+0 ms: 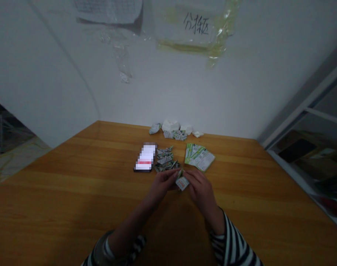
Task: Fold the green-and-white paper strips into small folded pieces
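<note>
Both my hands meet over the middle of a wooden table (74, 192). My left hand (163, 184) and my right hand (199, 187) pinch a small folded piece of green-and-white printed paper (182, 182) between their fingertips. Just beyond my left hand lies a heap of several folded paper pieces (165, 159). A fanned stack of flat green-and-white paper sheets (199, 156) lies beyond my right hand. Striped sleeves cover both my forearms.
A phone (145, 157) with a lit screen lies left of the folded heap. Crumpled white paper scraps (174, 129) sit at the table's far edge against a white wall. A metal-framed shelf (309, 147) stands at the right.
</note>
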Motion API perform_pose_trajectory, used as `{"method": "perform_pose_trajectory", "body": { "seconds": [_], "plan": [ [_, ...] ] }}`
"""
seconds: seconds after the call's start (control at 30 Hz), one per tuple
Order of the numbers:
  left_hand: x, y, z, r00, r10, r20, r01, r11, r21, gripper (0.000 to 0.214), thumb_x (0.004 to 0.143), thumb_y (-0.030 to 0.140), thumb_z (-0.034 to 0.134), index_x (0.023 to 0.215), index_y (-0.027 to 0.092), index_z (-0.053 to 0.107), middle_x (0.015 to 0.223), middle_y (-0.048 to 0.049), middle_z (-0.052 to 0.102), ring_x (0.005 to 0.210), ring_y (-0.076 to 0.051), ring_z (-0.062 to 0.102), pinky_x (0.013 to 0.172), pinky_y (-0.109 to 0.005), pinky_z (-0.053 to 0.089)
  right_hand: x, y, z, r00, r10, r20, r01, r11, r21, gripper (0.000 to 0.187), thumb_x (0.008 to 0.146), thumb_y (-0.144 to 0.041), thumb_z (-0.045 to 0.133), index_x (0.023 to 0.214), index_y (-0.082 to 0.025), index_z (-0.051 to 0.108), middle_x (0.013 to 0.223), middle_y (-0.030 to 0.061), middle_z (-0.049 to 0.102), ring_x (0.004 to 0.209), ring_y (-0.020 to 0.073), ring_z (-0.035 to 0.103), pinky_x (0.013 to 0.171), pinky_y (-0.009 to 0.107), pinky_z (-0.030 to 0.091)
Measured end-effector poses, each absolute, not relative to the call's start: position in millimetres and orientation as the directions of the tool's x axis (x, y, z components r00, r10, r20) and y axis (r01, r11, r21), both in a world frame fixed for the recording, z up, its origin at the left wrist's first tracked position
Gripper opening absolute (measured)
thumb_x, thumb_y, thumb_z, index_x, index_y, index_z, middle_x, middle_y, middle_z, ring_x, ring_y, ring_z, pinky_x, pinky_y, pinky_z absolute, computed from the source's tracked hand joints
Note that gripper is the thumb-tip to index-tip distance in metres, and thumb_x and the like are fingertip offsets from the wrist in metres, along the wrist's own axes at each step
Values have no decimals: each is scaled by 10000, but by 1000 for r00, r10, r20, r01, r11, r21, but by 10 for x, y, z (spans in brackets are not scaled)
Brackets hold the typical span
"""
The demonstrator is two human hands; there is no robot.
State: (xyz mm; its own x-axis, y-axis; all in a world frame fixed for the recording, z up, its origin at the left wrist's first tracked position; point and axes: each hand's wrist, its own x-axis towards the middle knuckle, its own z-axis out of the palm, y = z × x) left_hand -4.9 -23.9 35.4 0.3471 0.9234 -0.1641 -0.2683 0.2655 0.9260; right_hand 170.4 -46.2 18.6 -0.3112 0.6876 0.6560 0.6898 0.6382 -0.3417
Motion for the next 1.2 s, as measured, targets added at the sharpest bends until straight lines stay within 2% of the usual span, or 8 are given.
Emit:
{"method": "perform_pose_trajectory", "body": {
  "seconds": [0.17, 0.37, 0.53, 0.6, 0.7, 0.87, 1.03, 1.2],
  "plan": [
    [-36, -235, 358, 304, 932, -198, -310, 293, 904, 425, 689, 378, 768, 1030, 130, 711, 918, -85, 736, 753, -165, 672, 729, -279, 542, 1761, -466, 252, -397, 639, 659, 646, 704, -295, 430, 862, -35, 400, 1172, -228, 627, 1063, 111, 633, 978, 227, 565, 792, 384, 506],
    [-21, -257, 420, 301, 933, -198, -295, 289, 911, 406, 675, 373, 777, 986, 119, 719, 874, -88, 737, 714, -161, 667, 657, -254, 538, 1780, -482, 270, -353, 694, 627, 678, 652, -340, 434, 848, -38, 403, 1187, -198, 623, 1072, 123, 655, 999, 258, 557, 837, 432, 481],
    [-31, -233, 404, 252, 952, -176, -344, 258, 903, 417, 635, 329, 810, 986, 126, 712, 801, -70, 748, 685, -162, 671, 680, -275, 536, 1692, -512, 270, -40, 792, 609, 410, 569, -713, 342, 932, -162, 368, 1145, -230, 627, 1078, 85, 671, 1007, 224, 606, 873, 392, 484],
    [-29, -224, 385, 198, 968, -154, -313, 211, 926, 400, 598, 319, 828, 935, 127, 728, 735, -51, 742, 628, -150, 655, 641, -255, 524, 1614, -514, 247, 47, 884, 464, 242, 441, -864, 285, 940, -252, 419, 1149, -216, 609, 975, 74, 694, 881, 207, 650, 762, 336, 528],
    [-13, -235, 372, 130, 987, -90, -225, 118, 967, 277, 577, 309, 834, 765, 126, 743, 651, -27, 717, 573, -137, 625, 580, -225, 498, 1510, -502, 182, -41, 966, 256, 99, 259, -961, 275, 881, -364, 553, 1070, -190, 649, 715, 33, 694, 578, 171, 637, 513, 257, 511],
    [7, -276, 389, 178, 982, -67, -223, 106, 969, 257, 662, 366, 768, 748, 125, 738, 673, -34, 711, 627, -153, 636, 614, -241, 519, 1482, -485, 111, -49, 978, 203, 72, 206, -976, 321, 894, -421, 518, 1023, -187, 698, 572, 13, 649, 452, 147, 581, 439, 243, 472],
    [-16, -253, 418, 267, 959, -100, -240, 167, 956, 336, 677, 423, 745, 849, 135, 720, 773, -45, 720, 707, -187, 665, 673, -303, 557, 1536, -483, 137, 17, 967, 256, 127, 252, -959, 366, 902, -403, 497, 1153, -191, 659, 634, 26, 670, 448, 143, 555, 422, 247, 460],
    [-71, -216, 436, 310, 947, -82, -123, 125, 985, 326, 656, 388, 768, 852, 132, 729, 722, -44, 727, 643, -183, 663, 612, -270, 539, 1630, -447, 177, -42, 961, 272, 128, 275, -953, 337, 853, -353, 586, 1150, -216, 666, 784, 38, 722, 527, 139, 588, 487, 246, 490]
  ]
}}
